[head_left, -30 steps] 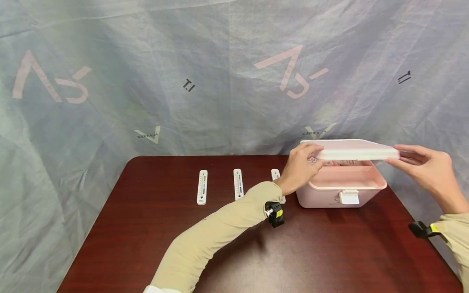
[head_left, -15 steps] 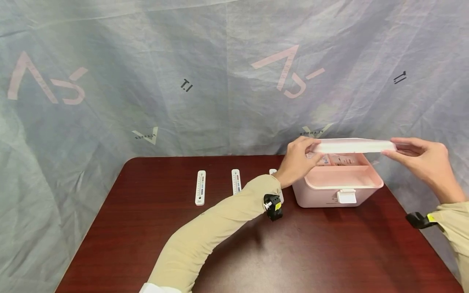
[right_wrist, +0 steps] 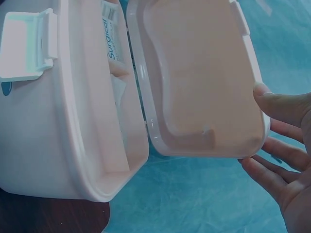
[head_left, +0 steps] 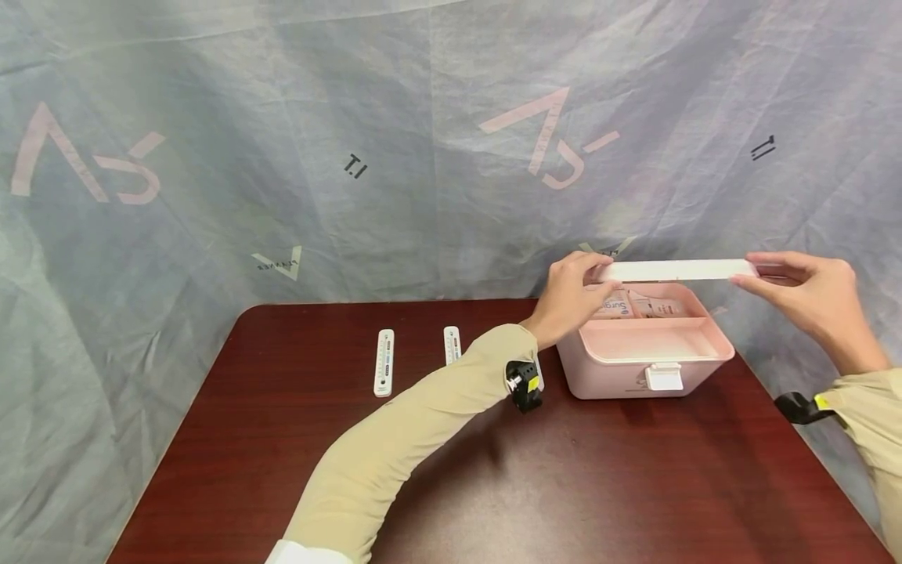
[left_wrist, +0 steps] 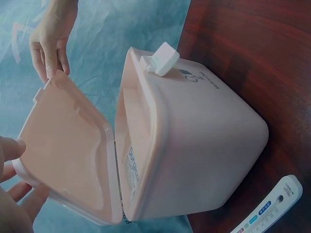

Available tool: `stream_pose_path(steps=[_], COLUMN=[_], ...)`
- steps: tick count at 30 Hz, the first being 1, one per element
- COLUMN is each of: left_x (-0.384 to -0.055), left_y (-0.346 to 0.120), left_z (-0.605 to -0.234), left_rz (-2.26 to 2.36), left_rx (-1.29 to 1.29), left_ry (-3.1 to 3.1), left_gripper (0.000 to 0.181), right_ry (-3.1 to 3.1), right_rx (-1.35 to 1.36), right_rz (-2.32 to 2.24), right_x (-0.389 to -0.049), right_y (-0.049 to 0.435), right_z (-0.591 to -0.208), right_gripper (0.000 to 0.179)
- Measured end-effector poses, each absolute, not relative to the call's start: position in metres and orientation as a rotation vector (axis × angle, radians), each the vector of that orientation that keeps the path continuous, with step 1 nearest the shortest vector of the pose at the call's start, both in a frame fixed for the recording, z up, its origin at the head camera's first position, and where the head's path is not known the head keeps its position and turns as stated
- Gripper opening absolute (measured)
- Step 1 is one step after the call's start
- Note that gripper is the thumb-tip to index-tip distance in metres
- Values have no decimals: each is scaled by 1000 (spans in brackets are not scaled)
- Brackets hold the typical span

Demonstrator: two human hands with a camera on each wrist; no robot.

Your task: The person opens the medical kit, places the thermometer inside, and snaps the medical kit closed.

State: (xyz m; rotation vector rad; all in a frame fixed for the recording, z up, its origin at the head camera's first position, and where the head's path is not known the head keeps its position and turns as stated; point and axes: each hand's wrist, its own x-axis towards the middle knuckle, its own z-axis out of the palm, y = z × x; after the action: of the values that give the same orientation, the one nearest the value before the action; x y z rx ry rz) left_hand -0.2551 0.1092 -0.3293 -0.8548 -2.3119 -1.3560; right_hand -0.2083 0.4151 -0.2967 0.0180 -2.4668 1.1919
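A pink storage box [head_left: 599, 380] stands at the table's back right, its hinged lid [head_left: 680, 270] tilted up. My left hand [head_left: 569, 294] holds the lid's left front corner between thumb and fingers. At the right front corner, my right hand [head_left: 820, 294] grips the lid the same way, thumb on the inner side in the right wrist view. The white latch [head_left: 665, 377] on the box front hangs free of the lid. Inside, a divider separates a front compartment from a rear one, where packets lie, one printed "Surgical" [right_wrist: 112, 36].
Left of the box, white thermometers [head_left: 384, 364] lie in a row on the dark red table [head_left: 296, 439]. The middle thermometer [head_left: 452, 345] is partly covered by my left sleeve, another [left_wrist: 272, 204] almost wholly in the head view. A grey cloth [head_left: 395, 219] hangs behind.
The lid has swung further up and back, with both hands rising along with it. More of the box's inside and its packets now shows.
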Motion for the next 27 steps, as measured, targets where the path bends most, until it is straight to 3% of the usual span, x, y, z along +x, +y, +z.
stream_pose_path(steps=[27], left_x=[-273], left_y=[109], left_z=[-316], left_rz=[-1368], left_rx=[-782], left_ry=[-2349], left_gripper=[32], right_ry=[-2525], right_rx=[-34], right_rz=[1029], right_x=[-227], right_y=[415], right_z=[-283], right_gripper=[50])
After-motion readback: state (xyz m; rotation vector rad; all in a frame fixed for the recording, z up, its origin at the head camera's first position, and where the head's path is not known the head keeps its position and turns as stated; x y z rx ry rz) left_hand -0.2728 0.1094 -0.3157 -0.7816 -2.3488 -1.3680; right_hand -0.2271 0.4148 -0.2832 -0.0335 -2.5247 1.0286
